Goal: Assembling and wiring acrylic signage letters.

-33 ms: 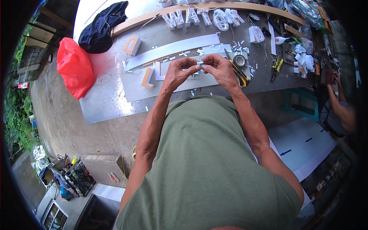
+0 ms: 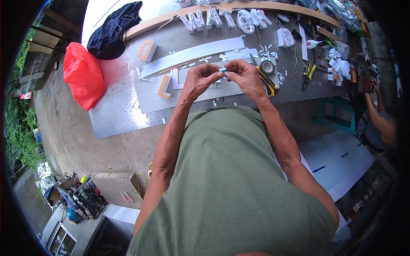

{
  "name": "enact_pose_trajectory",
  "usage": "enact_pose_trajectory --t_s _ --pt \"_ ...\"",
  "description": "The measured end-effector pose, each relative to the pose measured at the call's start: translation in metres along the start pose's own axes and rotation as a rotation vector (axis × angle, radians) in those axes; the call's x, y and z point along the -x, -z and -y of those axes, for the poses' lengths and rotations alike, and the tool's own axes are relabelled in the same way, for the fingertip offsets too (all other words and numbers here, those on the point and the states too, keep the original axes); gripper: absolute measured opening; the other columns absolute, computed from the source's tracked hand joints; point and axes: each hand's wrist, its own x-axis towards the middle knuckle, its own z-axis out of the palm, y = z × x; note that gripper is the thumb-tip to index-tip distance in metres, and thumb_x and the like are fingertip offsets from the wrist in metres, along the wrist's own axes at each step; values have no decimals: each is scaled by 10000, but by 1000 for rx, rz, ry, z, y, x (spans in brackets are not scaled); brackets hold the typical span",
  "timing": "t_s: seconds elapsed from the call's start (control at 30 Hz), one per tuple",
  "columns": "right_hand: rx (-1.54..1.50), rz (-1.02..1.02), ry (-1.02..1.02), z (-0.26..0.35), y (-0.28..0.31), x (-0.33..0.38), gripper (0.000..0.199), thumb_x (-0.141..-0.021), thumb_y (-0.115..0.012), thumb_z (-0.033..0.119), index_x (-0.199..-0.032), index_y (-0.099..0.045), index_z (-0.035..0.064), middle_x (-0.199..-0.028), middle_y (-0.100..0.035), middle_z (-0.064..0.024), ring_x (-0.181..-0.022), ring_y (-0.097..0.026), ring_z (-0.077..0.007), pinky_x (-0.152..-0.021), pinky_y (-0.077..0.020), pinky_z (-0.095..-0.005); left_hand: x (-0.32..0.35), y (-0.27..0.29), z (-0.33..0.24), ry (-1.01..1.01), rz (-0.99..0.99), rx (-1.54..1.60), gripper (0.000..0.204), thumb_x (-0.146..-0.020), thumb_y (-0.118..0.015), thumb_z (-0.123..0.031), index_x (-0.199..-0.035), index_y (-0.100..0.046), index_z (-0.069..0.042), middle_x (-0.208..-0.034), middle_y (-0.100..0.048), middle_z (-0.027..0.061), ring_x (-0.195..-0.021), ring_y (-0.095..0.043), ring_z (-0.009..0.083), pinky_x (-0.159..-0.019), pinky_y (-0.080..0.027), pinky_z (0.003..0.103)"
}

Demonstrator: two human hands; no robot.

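Note:
Both of my hands meet over the near part of the metal table. My left hand and my right hand pinch a small white-and-blue piece between thumbs and fingertips. Its exact kind is too small to make out. Just beneath the fingers lies a clump of thin, pale wiring or small parts, partly hidden. Left of my left hand is an L-shaped letter piece with an orange-brown side. A roll of tape and a yellow-and-black cutter lie right of my right hand.
White letter shapes line the far side, before a long brown strip. A curved white strip lies mid-table. Yellow-handled pliers rest at right. A red bag hangs at the left edge. Another person is at far right.

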Motion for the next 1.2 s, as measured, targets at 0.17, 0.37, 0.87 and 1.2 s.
enact_pose_trajectory --t_s 0.17,0.37,0.87,1.2 --pt "220 -18 66 21 -4 4 261 -883 -738 54 -1130 -684 -12 -910 -740 -71 -784 -681 -92 -752 -587 -251 7 -4 -21 -33 -56 -132 266 -868 -815 -238 -961 -738 -1 -823 -736 48 -773 -667 89 -722 -544 262" --pt "306 44 40 31 -5 2 234 -884 -722 109 -1089 -719 -2 -875 -755 -78 -766 -695 -107 -693 -575 -291 11 -10 -35 -121 -155 -274 180 -847 -777 -163 -902 -718 -2 -779 -730 52 -738 -680 91 -706 -548 258" --pt "-262 274 -94 42 1 -7 125 -944 -658 89 -1022 -655 -8 -815 -665 -58 -658 -609 -134 -593 -499 -286 15 -4 -32 -131 -15 279 173 -915 -736 -115 -1013 -686 18 -896 -730 86 -798 -690 138 -748 -557 296" --pt "109 34 1 37 3 -2 275 -976 -677 188 -1189 -646 15 -944 -696 -42 -772 -610 -80 -636 -493 -240 18 -5 -25 -112 -121 380 228 -896 -769 -96 -1050 -708 61 -907 -750 136 -803 -730 185 -758 -609 327"
